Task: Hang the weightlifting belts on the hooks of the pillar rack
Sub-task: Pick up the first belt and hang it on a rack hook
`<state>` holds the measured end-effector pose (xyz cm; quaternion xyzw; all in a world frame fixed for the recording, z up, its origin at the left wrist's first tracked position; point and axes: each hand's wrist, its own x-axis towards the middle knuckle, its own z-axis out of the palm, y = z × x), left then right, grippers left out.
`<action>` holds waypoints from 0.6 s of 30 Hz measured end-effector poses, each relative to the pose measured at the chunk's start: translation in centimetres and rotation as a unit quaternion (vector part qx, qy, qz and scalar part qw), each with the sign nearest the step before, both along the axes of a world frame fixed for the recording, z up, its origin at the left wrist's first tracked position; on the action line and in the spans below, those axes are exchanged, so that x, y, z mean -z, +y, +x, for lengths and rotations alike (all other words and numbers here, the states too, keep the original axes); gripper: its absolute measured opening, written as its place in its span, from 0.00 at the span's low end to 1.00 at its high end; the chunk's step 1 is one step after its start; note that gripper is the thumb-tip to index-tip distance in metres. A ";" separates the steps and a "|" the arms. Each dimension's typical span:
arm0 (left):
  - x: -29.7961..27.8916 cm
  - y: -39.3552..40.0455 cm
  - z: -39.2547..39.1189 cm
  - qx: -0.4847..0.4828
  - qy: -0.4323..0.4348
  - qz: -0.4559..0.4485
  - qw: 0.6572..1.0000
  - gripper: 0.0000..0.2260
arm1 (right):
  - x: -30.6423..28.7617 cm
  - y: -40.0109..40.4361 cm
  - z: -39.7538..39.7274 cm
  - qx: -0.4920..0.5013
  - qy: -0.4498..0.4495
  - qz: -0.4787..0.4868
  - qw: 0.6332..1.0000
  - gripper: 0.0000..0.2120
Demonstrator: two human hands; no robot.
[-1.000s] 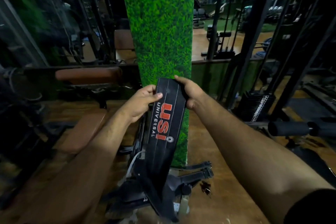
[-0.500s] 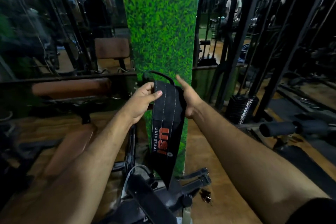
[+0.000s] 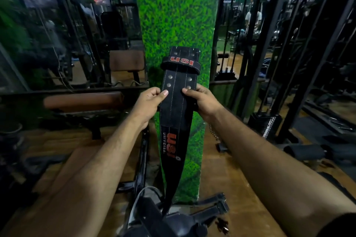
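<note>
— Two hands on one belt? Where exactly?

— Yes. The left hand (image 3: 149, 99) pinches the left edge of the black weightlifting belt (image 3: 178, 102), thumb on its face; the right hand (image 3: 202, 100) grips the right edge, just opposite. The belt stands upright against the green grass-patterned pillar (image 3: 177, 15), its keeper loop (image 3: 181, 62) above both hands and its long tail hanging below them.

— Any room to move?

— Bare pillar face above the hands. Left of the left hand sits a brown padded bench (image 3: 82, 100); right of the right hand stand black machine uprights (image 3: 248, 63), close by.

— And underfoot?

— Wooden floor (image 3: 227, 179), with more dark straps (image 3: 212, 208) heaped at the pillar's foot beneath the hands. Dim gym beyond.
</note>
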<state>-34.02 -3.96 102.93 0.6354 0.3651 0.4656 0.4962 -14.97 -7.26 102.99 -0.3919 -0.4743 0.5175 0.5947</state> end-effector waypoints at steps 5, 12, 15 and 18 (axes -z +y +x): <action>-3.2 0.8 1.8 0.010 -0.004 -0.028 1.000 0.20 | -2.3 1.1 0.5 -0.010 0.001 0.079 0.997 0.12; -8.6 1.2 5.1 -0.037 -0.027 0.022 0.999 0.18 | -9.9 3.4 0.4 0.095 0.036 0.125 0.987 0.07; -10.8 1.3 6.7 -0.079 -0.062 0.087 0.991 0.15 | -12.3 4.4 0.9 0.115 0.041 0.141 0.982 0.12; -11.9 1.6 7.9 -0.122 -0.078 0.145 0.979 0.16 | -13.9 5.3 1.3 0.136 0.063 0.153 0.977 0.12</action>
